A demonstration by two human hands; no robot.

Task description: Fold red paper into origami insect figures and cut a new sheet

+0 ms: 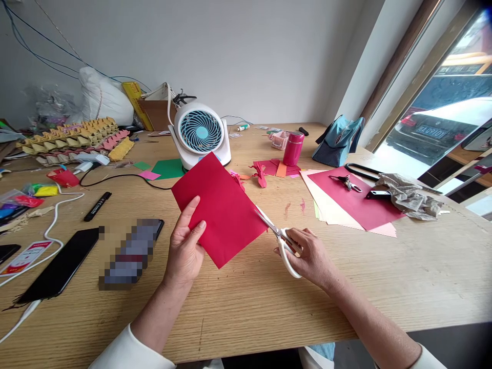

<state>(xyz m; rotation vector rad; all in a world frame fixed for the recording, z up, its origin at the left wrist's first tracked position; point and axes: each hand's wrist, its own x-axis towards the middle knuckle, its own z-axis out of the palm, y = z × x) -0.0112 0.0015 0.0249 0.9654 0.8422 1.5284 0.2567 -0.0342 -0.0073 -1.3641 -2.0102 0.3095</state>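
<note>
My left hand (187,243) pinches a red sheet of paper (221,210) near its left side, thumb in front, and holds it tilted above the table. My right hand (311,256) has its fingers in the white handles of a pair of scissors (286,251). The scissor blades are parted at the sheet's right edge, one of them in front of the paper. Beyond the sheet, small crumpled red paper pieces (260,174) lie on the table.
A white fan (202,132) stands behind the sheet, with a pink-red canister (293,149) further right. Paper sheets (355,197) carry keys and a crumpled cloth (411,196) at right. A black marker (97,206), phones and cables lie at left.
</note>
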